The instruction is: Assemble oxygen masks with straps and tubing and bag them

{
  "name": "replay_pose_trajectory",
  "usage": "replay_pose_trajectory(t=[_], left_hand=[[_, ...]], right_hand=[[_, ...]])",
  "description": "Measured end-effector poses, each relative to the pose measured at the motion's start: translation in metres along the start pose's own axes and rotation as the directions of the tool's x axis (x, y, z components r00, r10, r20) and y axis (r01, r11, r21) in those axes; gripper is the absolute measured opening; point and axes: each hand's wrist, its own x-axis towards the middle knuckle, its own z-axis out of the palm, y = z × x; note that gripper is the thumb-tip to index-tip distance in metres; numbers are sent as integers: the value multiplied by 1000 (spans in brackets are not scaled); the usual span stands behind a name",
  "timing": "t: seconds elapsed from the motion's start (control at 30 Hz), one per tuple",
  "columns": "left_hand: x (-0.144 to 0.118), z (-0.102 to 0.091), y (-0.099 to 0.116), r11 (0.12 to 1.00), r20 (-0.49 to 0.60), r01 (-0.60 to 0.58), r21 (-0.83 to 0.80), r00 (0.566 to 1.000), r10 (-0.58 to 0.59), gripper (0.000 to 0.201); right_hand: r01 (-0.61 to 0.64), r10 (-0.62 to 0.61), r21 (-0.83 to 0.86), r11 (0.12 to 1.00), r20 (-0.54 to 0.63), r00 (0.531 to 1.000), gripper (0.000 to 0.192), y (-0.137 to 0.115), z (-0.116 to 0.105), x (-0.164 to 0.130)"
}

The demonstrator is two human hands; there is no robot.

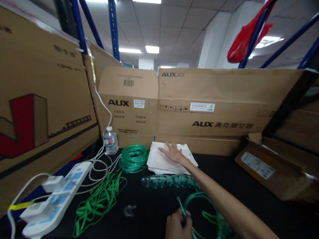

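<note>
The right hand is being laid flat, fingers spread, on the stack of white bags near the far edge of the surface. The end of a green tube, looped at the near edge, is being gripped in the closed left hand. A coiled green tube is being kept just left of the bags.

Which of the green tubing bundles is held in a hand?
The loose coil nearest the camera: the left hand grips its end. The tight coil by the water bottle lies untouched, as does the flat green straps pile.
</note>
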Motion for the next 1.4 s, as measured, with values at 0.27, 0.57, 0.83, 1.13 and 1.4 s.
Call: replay_pose_trajectory(t=[0.27,0.57,0.83,1.13,1.4], left_hand=[[-2,5,-5,997,-22,-39,68,999,41,33],[-24,10,-3,754,-267,-312,578,801,536,25],[-5,63,-11,481,94,-521,705,741,665,6],[1,63,-31,427,128,-603,674,665,736,14],[2,73,-35,468,-37,-587,660,597,801,25]], right_hand=[[192,-146,157,969,-265,953,47,103,-77,-146],[-19,94,236,972,-310,946,43,201,-42,-256],[118,-103,229,966,-76,992,33,186,-35,-241],[205,-212,57,977,268,940,39,181,-53,-231],[354,-357,64,933,286,889,54,179,-60,-232]])
